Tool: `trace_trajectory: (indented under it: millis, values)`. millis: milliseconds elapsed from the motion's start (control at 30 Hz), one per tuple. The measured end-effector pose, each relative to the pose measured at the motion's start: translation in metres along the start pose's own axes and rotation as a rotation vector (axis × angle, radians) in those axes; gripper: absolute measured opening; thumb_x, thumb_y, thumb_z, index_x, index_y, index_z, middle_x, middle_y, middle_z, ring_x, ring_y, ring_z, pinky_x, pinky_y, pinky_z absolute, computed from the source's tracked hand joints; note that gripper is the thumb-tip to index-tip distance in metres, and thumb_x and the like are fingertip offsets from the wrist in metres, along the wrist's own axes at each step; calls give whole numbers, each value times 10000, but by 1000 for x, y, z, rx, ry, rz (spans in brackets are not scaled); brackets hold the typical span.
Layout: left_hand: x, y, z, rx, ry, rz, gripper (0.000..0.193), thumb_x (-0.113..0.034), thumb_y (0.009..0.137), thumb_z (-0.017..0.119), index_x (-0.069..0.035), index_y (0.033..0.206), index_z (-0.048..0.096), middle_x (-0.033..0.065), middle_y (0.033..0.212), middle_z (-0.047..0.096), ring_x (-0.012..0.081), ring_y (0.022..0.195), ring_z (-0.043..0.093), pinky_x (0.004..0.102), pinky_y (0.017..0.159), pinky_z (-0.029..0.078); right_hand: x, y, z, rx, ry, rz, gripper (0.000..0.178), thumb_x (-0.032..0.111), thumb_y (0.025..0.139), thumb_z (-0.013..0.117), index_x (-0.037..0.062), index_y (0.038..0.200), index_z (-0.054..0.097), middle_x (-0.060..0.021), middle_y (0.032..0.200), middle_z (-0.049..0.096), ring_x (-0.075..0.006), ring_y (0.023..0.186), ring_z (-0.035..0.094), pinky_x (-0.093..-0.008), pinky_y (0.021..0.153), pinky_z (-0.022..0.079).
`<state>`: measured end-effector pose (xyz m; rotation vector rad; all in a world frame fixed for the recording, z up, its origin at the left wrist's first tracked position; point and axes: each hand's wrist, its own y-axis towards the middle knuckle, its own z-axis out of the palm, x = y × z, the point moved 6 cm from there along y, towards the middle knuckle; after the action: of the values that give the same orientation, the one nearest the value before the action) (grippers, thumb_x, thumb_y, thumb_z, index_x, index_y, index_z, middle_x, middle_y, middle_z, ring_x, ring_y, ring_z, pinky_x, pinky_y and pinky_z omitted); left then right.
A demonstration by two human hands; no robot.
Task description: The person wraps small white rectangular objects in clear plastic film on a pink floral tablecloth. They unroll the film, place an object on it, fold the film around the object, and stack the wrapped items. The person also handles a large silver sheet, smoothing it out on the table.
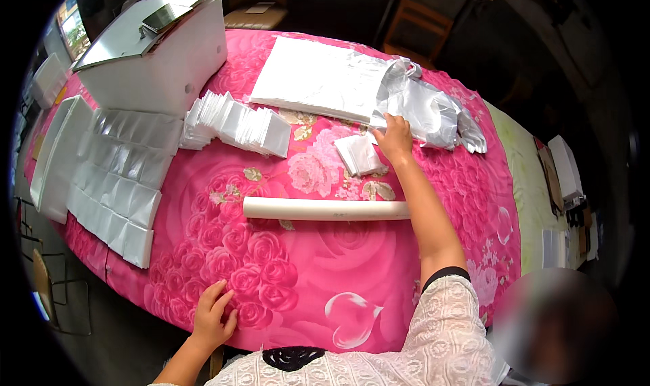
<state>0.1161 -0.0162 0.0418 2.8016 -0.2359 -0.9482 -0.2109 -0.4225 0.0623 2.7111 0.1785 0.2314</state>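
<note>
My right hand (395,137) reaches to the near edge of a crumpled silvery plastic bag (433,115), which lies over the right end of a flat stack of white sheets (318,74). Its fingers are bent together at that edge; what they pinch is hidden. Just left of the wrist sits a small pile of square white packets (359,156). A long white tube (325,208) lies crosswise nearer me, its right end passing under my right forearm. My left hand (215,317) rests at the table's near edge, fingers apart, holding nothing.
A pink flowered cloth (305,250) covers the table. A row of thin white packets (237,123) leans at the left-middle. Beyond stands a large white box (162,61); clear film pouches (122,176) spread near it. A person (555,325) is at the lower right.
</note>
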Motion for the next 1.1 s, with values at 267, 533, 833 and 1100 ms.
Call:
trace_trajectory:
  millis: [267, 533, 833, 1100]
  values:
    - [14, 20, 0, 14, 57, -11, 480, -29, 628, 655, -29, 1096, 543, 186, 1236, 463, 359, 1128, 460, 421, 935, 396, -26, 36, 44, 467, 506, -46, 181, 127, 755, 619, 8, 887, 657, -108, 809, 665, -209, 736, 627, -319, 684, 490]
    - [16, 17, 0, 45, 88, -21, 457, -49, 607, 654, -49, 1057, 573, 170, 1192, 499, 335, 1078, 501, 411, 893, 412, -152, 61, -68, -749, 804, 1251, 440, 106, 774, 503, -122, 1145, 440, -310, 1146, 496, -385, 1024, 550, -403, 859, 494]
    - [15, 28, 3, 89, 115, -2, 435, -69, 608, 651, -63, 1038, 591, 147, 1170, 522, 313, 1045, 522, 400, 854, 423, 138, 82, 36, 177, 676, -392, 262, 233, 750, 683, 55, 942, 668, -129, 990, 631, -270, 941, 584, -335, 841, 451]
    - [16, 28, 4, 92, 99, -6, 429, -79, 608, 655, -64, 1033, 596, 133, 1159, 527, 301, 1031, 536, 394, 835, 437, 234, 80, 81, 323, 526, -393, 274, 224, 729, 701, 97, 971, 672, -97, 1014, 612, -251, 996, 543, -338, 860, 449]
